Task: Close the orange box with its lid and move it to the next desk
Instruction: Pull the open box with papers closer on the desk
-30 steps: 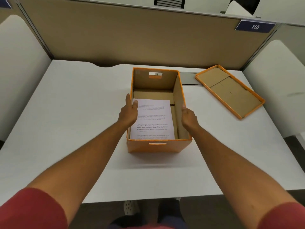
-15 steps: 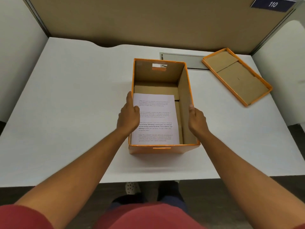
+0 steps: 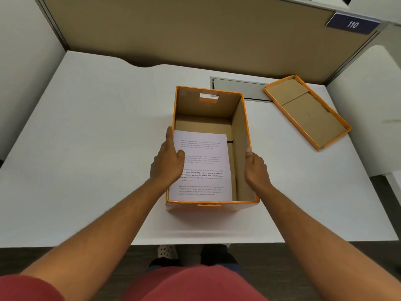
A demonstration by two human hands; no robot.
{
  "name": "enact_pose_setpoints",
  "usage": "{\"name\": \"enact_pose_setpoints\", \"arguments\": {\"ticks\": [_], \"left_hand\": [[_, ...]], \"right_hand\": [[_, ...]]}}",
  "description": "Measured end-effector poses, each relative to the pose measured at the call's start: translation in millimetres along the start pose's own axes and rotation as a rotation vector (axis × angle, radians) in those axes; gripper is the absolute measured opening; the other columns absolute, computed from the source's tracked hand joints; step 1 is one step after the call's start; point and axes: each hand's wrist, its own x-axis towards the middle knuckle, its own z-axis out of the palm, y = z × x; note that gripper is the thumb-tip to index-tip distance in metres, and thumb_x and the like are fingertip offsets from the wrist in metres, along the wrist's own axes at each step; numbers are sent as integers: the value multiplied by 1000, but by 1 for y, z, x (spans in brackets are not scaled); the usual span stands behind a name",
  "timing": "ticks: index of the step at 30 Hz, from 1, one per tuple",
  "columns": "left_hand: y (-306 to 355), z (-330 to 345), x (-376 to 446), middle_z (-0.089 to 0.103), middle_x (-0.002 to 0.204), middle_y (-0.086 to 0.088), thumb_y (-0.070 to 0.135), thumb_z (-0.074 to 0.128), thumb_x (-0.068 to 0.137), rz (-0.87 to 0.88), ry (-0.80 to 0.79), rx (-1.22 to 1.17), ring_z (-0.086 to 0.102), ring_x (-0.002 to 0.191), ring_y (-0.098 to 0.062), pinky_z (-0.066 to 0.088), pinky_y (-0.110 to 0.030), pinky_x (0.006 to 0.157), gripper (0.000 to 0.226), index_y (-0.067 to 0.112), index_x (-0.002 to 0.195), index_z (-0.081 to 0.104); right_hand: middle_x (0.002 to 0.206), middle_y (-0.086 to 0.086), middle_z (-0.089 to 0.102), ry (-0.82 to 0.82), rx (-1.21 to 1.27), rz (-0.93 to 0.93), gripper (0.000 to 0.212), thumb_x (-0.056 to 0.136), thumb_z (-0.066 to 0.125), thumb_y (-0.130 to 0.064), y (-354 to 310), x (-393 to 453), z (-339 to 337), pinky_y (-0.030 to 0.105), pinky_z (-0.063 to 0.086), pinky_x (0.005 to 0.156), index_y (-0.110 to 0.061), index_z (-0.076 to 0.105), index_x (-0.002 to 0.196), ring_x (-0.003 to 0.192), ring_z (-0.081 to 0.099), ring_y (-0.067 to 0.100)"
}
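The orange box stands open in the middle of the white desk, with a printed sheet of paper lying flat inside it. My left hand clasps the box's left wall, thumb over the rim and touching the paper. My right hand presses on the outside of the right wall, thumb at the rim. The orange lid lies upside down at the desk's back right corner, apart from the box.
A grey cable hatch is set into the desk behind the box. A tan partition with a blue "110" sign closes the back. White side panels flank the desk. My feet show under the front edge.
Both hands keep their hold on the box's sides. The view has shifted, and the box sits slightly closer to the desk's front edge. The lid has not moved.
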Motion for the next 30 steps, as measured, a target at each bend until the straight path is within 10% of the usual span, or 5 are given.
{"name": "enact_pose_setpoints", "arguments": {"ticks": [4, 8, 12, 20, 30], "left_hand": [[5, -2, 2, 7, 180, -15, 59, 49, 104, -24, -28, 331, 47, 148, -49, 49, -64, 109, 93, 27, 170, -8], [25, -6, 0, -7, 180, -17, 65, 41, 103, 8, 80, 557, 9, 163, -52, 10, -77, 123, 94, 18, 171, -2], [80, 14, -1, 6, 180, -16, 59, 31, 106, 243, 173, 589, 8, 166, -44, 0, -74, 126, 78, 20, 171, 13], [222, 128, 29, 14, 181, -8, 53, 33, 110, 573, -36, 478, 4, 168, -30, -1, -56, 134, 69, 24, 170, 17], [274, 264, 44, 22, 178, -8, 44, 41, 112, 244, -355, 226, 15, 166, -26, 23, -41, 130, 66, 17, 169, 24]], "right_hand": [[117, 12, 70, -72, 24, 25, 56, 110, 22, -55, -4, -3, -5, 48, 49, 105, -18, 65, 115, 114, 65, 33], [168, 9, 40, -229, 157, 151, 67, 109, 21, -59, -6, 6, -16, 49, 31, 125, -21, 37, 161, 154, 39, 33], [168, 7, 40, -402, 328, 256, 72, 105, 23, -67, -1, 27, -38, 55, 33, 125, -26, 37, 162, 154, 39, 35], [152, 9, 58, -153, -29, -17, 52, 103, 52, -43, 83, 139, -117, 40, 45, 109, -15, 55, 147, 137, 57, 28], [166, 19, 32, -181, -661, -188, 66, 101, 51, -45, 208, 281, -191, 53, 27, 122, -6, 39, 154, 150, 33, 41]]}}
